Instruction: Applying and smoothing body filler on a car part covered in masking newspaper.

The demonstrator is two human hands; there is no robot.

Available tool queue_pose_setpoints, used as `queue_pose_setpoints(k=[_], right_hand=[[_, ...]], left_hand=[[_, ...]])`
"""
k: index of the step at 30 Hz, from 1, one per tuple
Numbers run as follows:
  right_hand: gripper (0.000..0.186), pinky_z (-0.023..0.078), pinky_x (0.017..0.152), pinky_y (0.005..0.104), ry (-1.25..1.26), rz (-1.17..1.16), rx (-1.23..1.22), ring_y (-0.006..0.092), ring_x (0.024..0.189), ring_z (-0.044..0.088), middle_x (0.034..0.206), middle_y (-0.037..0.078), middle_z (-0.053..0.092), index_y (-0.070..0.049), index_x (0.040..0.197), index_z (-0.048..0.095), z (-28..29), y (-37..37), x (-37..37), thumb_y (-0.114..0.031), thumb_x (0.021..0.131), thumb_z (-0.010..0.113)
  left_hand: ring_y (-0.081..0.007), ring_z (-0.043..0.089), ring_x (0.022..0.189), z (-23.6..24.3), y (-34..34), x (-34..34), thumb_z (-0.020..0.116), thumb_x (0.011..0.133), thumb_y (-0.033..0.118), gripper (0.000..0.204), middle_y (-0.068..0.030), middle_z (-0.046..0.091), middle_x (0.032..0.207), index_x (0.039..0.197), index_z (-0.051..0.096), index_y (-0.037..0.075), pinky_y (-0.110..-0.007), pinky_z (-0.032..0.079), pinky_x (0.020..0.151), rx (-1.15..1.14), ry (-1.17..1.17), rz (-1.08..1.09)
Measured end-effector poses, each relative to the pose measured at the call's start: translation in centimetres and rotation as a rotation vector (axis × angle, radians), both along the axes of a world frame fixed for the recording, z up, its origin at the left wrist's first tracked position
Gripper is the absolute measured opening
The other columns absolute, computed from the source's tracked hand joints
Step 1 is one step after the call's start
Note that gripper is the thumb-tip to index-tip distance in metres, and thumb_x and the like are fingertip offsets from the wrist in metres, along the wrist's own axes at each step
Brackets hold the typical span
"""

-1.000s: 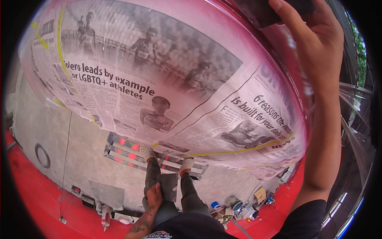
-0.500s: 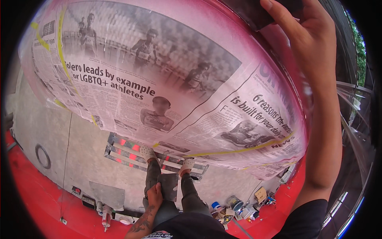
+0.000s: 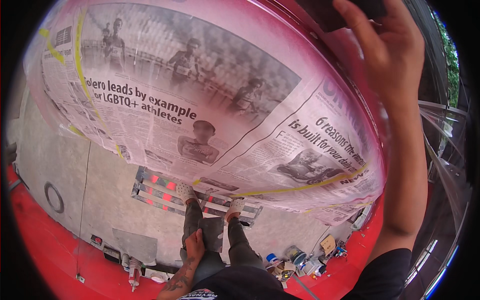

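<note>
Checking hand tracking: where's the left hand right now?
Head view, low centre: the left hand hangs by the person's thighs, holding a dark flat sheet just below the two pale shoes on the slatted platform.

Black tee, grey trousers, pale shoes on my end.

My right hand (image 3: 395, 55) is bare below a short black sleeve; my left hand (image 3: 194, 245) is bare too, its forearm tattooed. I see dark grey trousers, patterned light slip-on shoes, and small print on the shirt.
</note>
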State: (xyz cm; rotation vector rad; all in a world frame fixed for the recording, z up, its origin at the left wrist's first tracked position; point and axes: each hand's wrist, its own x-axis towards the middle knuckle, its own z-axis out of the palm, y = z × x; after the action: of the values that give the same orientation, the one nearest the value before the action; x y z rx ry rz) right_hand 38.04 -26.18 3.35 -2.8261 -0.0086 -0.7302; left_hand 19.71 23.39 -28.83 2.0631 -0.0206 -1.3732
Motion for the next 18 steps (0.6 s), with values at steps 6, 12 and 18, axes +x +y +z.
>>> queue_pose_setpoints(k=[6,12,18], right_hand=[[0.031,0.052,0.077,0.0249,-0.106,-0.010,0.279,0.0132,0.097,0.060,0.107,0.010,0.062,0.006,0.114,0.059,-0.6,-0.3,0.1,0.003,0.084,0.065],[0.031,0.054,0.072,0.0253,0.000,-0.191,0.349,0.0131,0.089,0.062,0.103,0.009,0.064,0.007,0.114,0.060,0.3,2.3,0.6,0.001,0.084,0.064],[0.030,0.053,0.071,0.0239,0.035,-0.197,0.176,0.0117,0.088,0.062,0.099,0.009,0.065,0.008,0.113,0.060,0.4,2.4,0.7,0.001,0.083,0.063]], left_hand=[[-0.0403,0.061,0.060,-1.0,0.8,-0.6,0.046,0.101,0.033,0.048,-0.0258,0.055,0.062,0.079,0.060,-0.006,-0.047,0.040,0.055,-0.022,-0.062,-0.011],[-0.0405,0.060,0.059,-0.2,0.0,0.1,0.046,0.101,0.033,0.047,-0.0261,0.055,0.063,0.080,0.060,-0.006,-0.047,0.040,0.055,-0.032,-0.035,0.000],[-0.0417,0.059,0.060,-1.0,0.7,-0.4,0.045,0.101,0.033,0.048,-0.0271,0.054,0.063,0.080,0.060,-0.006,-0.047,0.040,0.055,-0.044,-0.083,-0.027]])
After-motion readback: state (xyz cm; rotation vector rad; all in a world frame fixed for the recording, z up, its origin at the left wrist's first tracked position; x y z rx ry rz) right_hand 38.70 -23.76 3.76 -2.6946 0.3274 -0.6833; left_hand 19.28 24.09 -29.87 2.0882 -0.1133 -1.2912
